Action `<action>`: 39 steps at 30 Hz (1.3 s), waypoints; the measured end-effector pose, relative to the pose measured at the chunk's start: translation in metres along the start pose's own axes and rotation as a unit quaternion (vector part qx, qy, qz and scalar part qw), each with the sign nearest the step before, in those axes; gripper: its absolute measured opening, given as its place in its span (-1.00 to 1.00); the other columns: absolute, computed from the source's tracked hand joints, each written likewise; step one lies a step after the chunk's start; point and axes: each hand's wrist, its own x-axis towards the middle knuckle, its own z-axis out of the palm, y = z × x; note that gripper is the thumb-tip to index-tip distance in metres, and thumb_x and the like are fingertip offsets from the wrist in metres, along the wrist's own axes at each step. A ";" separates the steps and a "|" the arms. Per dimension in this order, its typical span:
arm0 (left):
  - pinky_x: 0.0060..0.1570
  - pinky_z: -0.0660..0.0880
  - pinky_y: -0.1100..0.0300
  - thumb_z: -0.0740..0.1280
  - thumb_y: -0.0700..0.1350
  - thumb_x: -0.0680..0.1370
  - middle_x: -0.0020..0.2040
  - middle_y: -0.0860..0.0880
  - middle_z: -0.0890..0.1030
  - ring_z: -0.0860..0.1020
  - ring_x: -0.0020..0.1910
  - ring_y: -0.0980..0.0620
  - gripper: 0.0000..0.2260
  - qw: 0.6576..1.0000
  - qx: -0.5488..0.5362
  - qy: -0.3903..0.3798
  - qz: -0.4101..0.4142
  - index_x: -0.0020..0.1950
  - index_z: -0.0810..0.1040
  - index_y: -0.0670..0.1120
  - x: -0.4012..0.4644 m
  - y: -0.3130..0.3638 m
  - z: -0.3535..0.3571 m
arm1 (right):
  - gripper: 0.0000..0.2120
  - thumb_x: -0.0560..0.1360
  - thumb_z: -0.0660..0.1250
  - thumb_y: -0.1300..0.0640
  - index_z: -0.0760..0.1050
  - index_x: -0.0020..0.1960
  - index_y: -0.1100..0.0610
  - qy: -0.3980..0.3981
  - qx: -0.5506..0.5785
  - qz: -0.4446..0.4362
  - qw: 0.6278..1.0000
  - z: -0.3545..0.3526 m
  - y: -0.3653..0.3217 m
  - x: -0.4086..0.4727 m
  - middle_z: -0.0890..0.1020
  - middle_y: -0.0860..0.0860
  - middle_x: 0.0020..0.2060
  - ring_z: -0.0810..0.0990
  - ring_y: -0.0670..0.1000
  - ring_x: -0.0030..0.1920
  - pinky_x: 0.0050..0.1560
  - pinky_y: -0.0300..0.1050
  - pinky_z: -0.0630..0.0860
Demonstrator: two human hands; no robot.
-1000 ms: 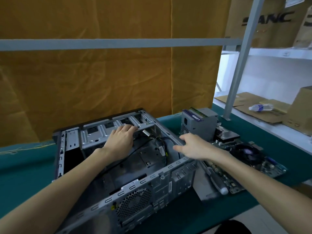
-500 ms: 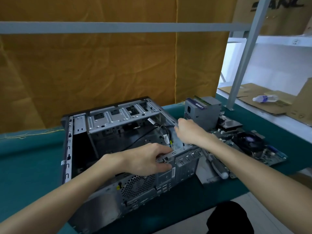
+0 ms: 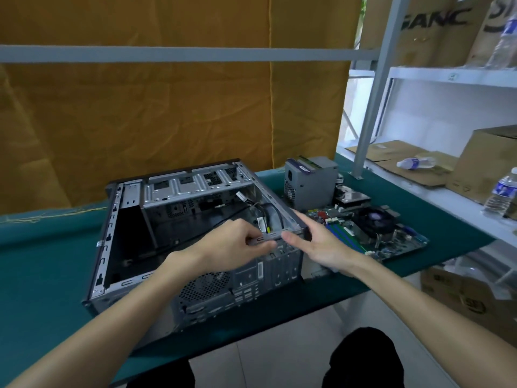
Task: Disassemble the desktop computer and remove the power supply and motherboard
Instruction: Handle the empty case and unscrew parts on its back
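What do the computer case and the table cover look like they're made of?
The computer case looks like bare sheet metal, dull grey: thin folded edges, stamped slots and punched vent holes. The table cover looks like dark green cloth, matte, possibly felt: it drapes over the table edge with no shine. Both are judged by look only.

The case (image 3: 179,208) is bare grey sheet metal, matt, punched with slots. The desk (image 3: 42,261) wears smooth teal cloth. Behind hangs creased ochre fabric (image 3: 167,113). The boxes (image 3: 492,163) are plain brown cardboard; the bottle (image 3: 500,196) is clear glossy plastic.
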 end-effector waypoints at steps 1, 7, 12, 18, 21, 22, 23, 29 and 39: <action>-0.44 0.21 0.13 0.27 0.26 0.61 -0.50 0.03 0.31 0.24 -0.51 0.05 -0.52 1.000 0.001 0.004 -0.005 -0.41 0.49 0.02 -0.001 0.000 0.000 | -0.04 0.40 0.36 -0.44 0.16 0.64 -0.04 0.001 0.004 -0.017 1.000 0.001 0.001 -0.003 0.29 -0.24 0.54 0.24 -0.22 0.52 0.59 -0.04 0.16; -0.42 0.22 0.18 0.35 0.26 0.56 -0.49 0.03 0.30 0.25 -0.49 0.03 -0.50 0.996 -0.058 -0.013 -0.073 -0.44 0.40 -0.02 0.006 0.001 0.001 | -0.23 0.50 0.53 0.07 0.25 0.61 -0.09 0.016 0.169 0.042 0.985 0.003 0.003 -0.011 0.48 -0.14 0.44 0.41 -0.07 0.47 0.56 0.10 0.24; -0.28 0.33 0.23 0.40 0.38 0.45 -0.30 0.08 0.50 0.46 -0.35 0.10 -0.63 0.977 -0.093 -0.072 -0.176 -0.29 0.64 0.11 0.012 0.003 -0.006 | -0.01 0.31 0.61 -0.13 0.19 0.62 -0.16 -0.019 0.279 0.080 0.957 0.004 -0.002 -0.017 0.33 -0.15 0.51 0.14 -0.09 0.56 0.60 0.15 -0.09; 0.35 0.25 0.01 0.39 0.45 0.39 0.54 0.03 0.38 0.33 0.51 -0.04 -0.27 0.959 -0.075 -0.107 -0.250 0.43 0.50 0.07 0.016 0.008 -0.011 | -0.21 0.35 0.49 -0.33 0.35 0.52 -0.22 0.041 0.138 0.026 0.989 0.001 0.002 -0.015 0.40 -0.13 0.51 0.35 -0.03 0.51 0.53 0.17 0.29; 0.40 0.24 -0.02 0.37 0.45 0.41 0.55 0.02 0.37 0.33 0.51 -0.04 -0.28 0.960 -0.071 -0.118 -0.244 0.45 0.49 0.08 0.015 0.009 -0.011 | -0.20 0.36 0.51 -0.31 0.30 0.53 -0.29 0.043 0.144 0.015 0.988 0.006 0.006 -0.017 0.34 -0.21 0.54 0.26 -0.13 0.53 0.55 0.10 0.23; 0.40 0.24 -0.02 0.37 0.45 0.41 0.55 0.02 0.36 0.32 0.52 -0.04 -0.27 0.959 -0.071 -0.122 -0.246 0.46 0.47 0.07 0.015 0.009 -0.011 | -0.21 0.38 0.50 -0.28 0.28 0.55 -0.29 0.043 0.145 0.012 0.988 0.009 0.007 -0.018 0.32 -0.23 0.55 0.24 -0.15 0.53 0.56 0.08 0.21; 0.41 0.24 -0.02 0.37 0.45 0.41 0.56 0.02 0.34 0.31 0.52 -0.04 -0.24 0.958 -0.071 -0.127 -0.248 0.49 0.44 0.06 0.016 0.009 -0.011 | -0.22 0.41 0.50 -0.23 0.27 0.56 -0.29 0.043 0.158 0.013 0.986 0.012 0.009 -0.020 0.31 -0.23 0.55 0.22 -0.15 0.55 0.57 0.07 0.20; 0.31 0.30 0.03 0.35 0.48 0.40 0.35 0.09 0.52 0.45 0.31 0.06 -0.38 0.962 -0.073 -0.144 -0.222 0.32 0.56 0.15 0.013 0.007 -0.011 | -0.34 0.49 0.46 0.19 0.41 0.46 -0.30 0.076 0.266 0.071 0.958 0.023 -0.004 -0.016 0.48 -0.15 0.39 0.38 -0.06 0.42 0.44 0.00 0.24; -0.38 0.29 0.20 0.38 0.42 0.44 -0.44 0.08 0.44 0.38 -0.47 0.09 -0.56 0.990 -0.038 -0.084 -0.105 -0.27 0.61 0.04 0.009 0.004 -0.002 | -0.05 0.25 0.43 0.31 0.29 0.53 -0.29 0.019 0.228 0.092 0.969 0.014 -0.005 -0.025 0.29 0.03 0.58 0.29 0.13 0.53 0.56 0.32 0.12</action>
